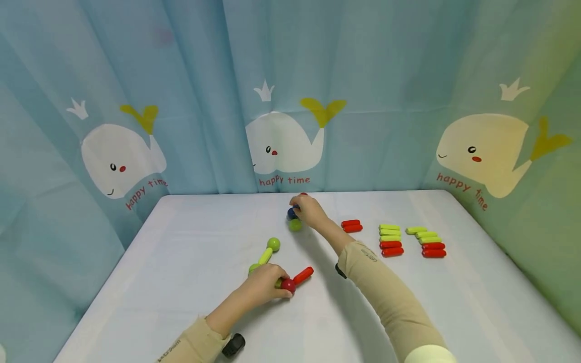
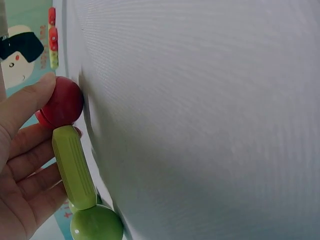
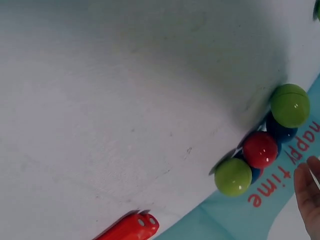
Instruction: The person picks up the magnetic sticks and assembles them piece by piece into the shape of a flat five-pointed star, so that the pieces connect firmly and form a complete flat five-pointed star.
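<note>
On the near part of the white table [image 1: 190, 252], the left hand [image 1: 263, 285] holds a red ball [image 1: 288, 286], thumb pressed to one side of it and the other fingers lying behind a green rod [image 2: 74, 167] that meets the ball. The green rod runs from there to a near green ball [image 2: 96, 223], and a second green rod [image 1: 266, 256] leads on to a far green ball [image 1: 274, 245]. A red rod [image 1: 303, 275] points away from the red ball's other side. By the table's far edge, the right hand [image 1: 308, 212] hangs at a cluster of balls [image 3: 260, 150], green, red and blue, its visible fingers loosely straight and a little apart from them in the right wrist view; whether its thumb touches one I cannot tell. To the right lie a pair of red rods [image 1: 351, 226], then a middle group [image 1: 390, 239] and a right group [image 1: 430, 241], each of three green rods and two red ones; behind hangs a blue curtain [image 1: 199, 101] printed with white whales
</note>
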The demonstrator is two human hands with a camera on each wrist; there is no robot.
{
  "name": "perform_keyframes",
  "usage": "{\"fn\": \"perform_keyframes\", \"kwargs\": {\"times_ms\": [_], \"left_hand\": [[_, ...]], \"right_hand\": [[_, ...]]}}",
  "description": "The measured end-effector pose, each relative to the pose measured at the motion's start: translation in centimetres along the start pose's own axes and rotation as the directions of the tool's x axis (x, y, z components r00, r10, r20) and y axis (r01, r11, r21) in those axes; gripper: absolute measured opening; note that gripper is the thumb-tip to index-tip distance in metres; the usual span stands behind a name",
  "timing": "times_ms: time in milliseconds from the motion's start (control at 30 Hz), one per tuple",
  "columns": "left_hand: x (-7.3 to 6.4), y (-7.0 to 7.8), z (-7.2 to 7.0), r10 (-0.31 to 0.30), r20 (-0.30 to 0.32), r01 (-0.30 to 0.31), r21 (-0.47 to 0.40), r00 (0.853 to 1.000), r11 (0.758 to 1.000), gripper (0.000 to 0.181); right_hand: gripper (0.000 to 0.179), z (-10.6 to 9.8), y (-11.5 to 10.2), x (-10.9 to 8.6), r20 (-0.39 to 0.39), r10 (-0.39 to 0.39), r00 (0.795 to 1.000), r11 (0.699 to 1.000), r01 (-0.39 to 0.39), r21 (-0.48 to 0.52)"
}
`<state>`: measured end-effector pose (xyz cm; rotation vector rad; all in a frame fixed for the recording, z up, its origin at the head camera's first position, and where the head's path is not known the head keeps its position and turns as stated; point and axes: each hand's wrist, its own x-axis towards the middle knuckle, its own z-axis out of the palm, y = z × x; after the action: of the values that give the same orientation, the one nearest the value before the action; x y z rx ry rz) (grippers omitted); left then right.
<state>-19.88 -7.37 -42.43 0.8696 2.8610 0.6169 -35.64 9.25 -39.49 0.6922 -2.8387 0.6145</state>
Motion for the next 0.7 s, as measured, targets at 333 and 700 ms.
{"fn": "perform_keyframes", "kwargs": {"times_ms": [333, 700], "left_hand": [[0.1, 0.1, 0.2, 0.012, -0.008, -0.012, -0.002, 1.0, 1.0, 0.032], [0.2, 0.1, 0.2, 0.029, -0.021, -0.029, -0.002, 0.999, 1.0, 0.031]], "right_hand": [[0.023, 1.3, 0.4, 1.7, 0.086, 0.002, 0.996, 0.986, 0.012, -0.166], [0.013, 1.7, 0.3, 1.9, 0.143, 0.043, 0.989, 0.983, -0.016, -0.184]]}}
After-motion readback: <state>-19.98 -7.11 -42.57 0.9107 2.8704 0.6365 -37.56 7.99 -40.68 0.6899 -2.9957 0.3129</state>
